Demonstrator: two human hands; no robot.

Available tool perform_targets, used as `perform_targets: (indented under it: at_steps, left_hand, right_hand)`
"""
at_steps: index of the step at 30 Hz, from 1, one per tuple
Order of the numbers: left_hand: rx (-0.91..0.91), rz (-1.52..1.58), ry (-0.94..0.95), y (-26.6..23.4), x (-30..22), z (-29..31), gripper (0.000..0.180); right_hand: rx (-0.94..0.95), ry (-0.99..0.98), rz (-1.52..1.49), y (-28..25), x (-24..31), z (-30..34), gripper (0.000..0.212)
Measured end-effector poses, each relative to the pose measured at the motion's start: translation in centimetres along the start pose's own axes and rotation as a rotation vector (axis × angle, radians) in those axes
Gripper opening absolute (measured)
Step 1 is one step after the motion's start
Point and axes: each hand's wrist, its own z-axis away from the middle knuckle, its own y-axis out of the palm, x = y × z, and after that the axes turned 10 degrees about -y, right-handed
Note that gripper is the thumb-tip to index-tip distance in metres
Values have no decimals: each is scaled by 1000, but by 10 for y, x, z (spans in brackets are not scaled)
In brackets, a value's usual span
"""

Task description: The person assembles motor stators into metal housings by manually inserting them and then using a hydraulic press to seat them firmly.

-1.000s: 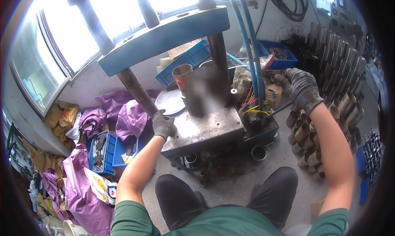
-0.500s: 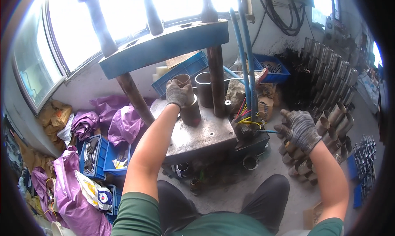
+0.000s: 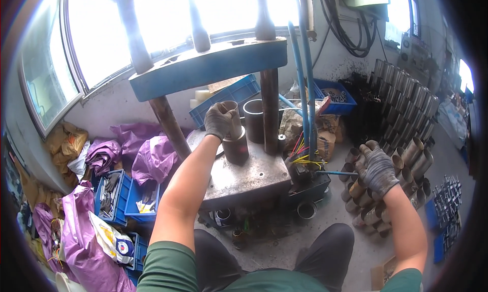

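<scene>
Under the blue crossbeam [image 3: 213, 68] of a press, my gloved left hand [image 3: 219, 121] is wrapped around a metal tube [image 3: 234, 123]. The tube stands nearly upright at the mouth of a dark, thick-walled cylinder [image 3: 236, 150] on the press's steel plate [image 3: 249, 175]. How deep it sits in the cylinder is hidden. A second, wider dark cylinder [image 3: 254, 124] stands just behind, next to the right post. To the right, my gloved right hand [image 3: 377, 169] is closed at the end of a thin blue lever [image 3: 336, 173], its fingers curled and partly hidden.
Stacked open tubes [image 3: 376, 210] stand right of my right hand, with shiny tubes [image 3: 406, 91] farther back. Blue hoses [image 3: 309, 88] and yellow wires [image 3: 307, 162] run beside the press. Blue crates [image 3: 122, 200] and purple sacks [image 3: 86, 236] lie on the left.
The view has shifted, so the press appears slightly lower. My right fingers, more outstretched before, are now curled at the lever's end. My left hand still grips the tube over the cylinder.
</scene>
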Motion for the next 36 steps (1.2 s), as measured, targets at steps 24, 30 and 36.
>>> perform_targets:
  at_steps: [24, 30, 36]
  left_hand:
    - [-17, 14, 86, 3, 1, -9, 29]
    - [-80, -145, 377, -9, -3, 0, 29]
    - [-185, -206, 508, -23, -7, 16, 29]
  right_hand:
    - [36, -81, -98, 7, -9, 16, 13]
    - [47, -96, -80, 10, -10, 16, 15]
    - [59, -145, 82, 14, -7, 17, 25]
